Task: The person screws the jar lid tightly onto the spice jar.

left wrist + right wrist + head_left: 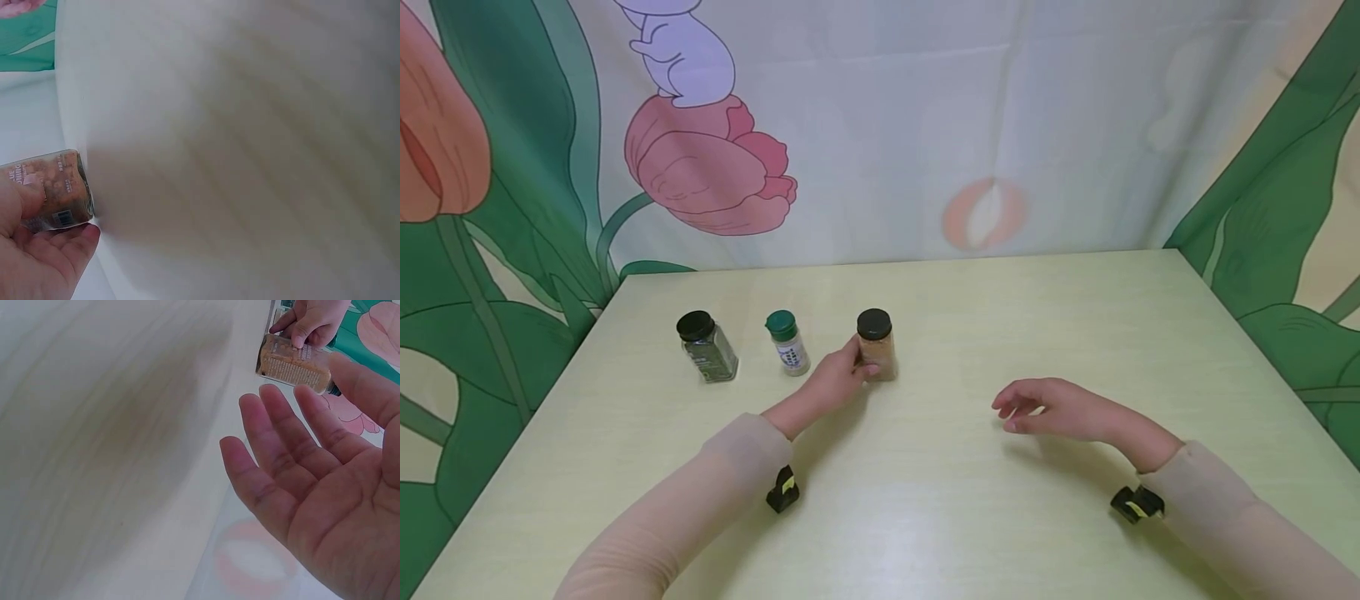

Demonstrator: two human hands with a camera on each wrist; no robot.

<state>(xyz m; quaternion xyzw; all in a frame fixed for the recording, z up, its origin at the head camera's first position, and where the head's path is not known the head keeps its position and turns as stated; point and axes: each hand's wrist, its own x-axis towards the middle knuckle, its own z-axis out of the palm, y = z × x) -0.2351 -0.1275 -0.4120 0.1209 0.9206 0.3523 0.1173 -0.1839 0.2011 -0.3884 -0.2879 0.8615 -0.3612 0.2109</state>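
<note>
My left hand (833,382) grips a spice jar (880,352) with a black lid and orange-brown contents, upright at the table's middle. The left wrist view shows the thumb across the printed front of this spice jar (57,187) and the fingers around its other side. To the right, my right hand (1060,408) hovers over the table with loosely bent fingers and nothing in them. In the right wrist view the palm of this hand (325,481) shows, fingers spread, with the held spice jar (294,362) beyond the fingertips.
Left of the held jar stands a small shaker bottle (790,346) with a green cap. Farther left is a black-lidded jar (709,350) of green contents. A printed curtain (880,125) hangs behind the pale wooden table (940,517).
</note>
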